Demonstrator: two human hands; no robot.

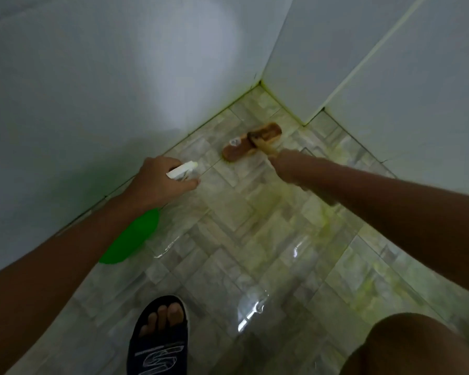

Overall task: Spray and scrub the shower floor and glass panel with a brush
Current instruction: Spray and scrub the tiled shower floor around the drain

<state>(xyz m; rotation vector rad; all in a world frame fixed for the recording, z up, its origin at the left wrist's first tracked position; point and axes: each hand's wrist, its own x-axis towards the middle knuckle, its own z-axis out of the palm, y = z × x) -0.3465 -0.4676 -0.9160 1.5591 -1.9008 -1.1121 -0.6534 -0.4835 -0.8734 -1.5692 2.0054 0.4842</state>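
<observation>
My left hand (157, 182) grips a spray bottle (130, 240) by its white trigger head (181, 171); the green body hangs below my wrist near the left wall. My right hand (287, 165) holds the pale handle of a brown scrub brush (251, 142). The brush head lies flat on the wet tiled shower floor (241, 220), close to the far corner. Yellow-green cleaner streaks the tiles around the brush and toward the right. The right hand's fingers are mostly hidden behind the wrist.
Pale walls (92, 90) meet in the corner beyond the brush, and a lighter panel (417, 90) stands at the right. My foot in a dark slipper (160, 334) is planted at the bottom centre, with my knee (406, 345) at the bottom right. Puddles glint on the floor.
</observation>
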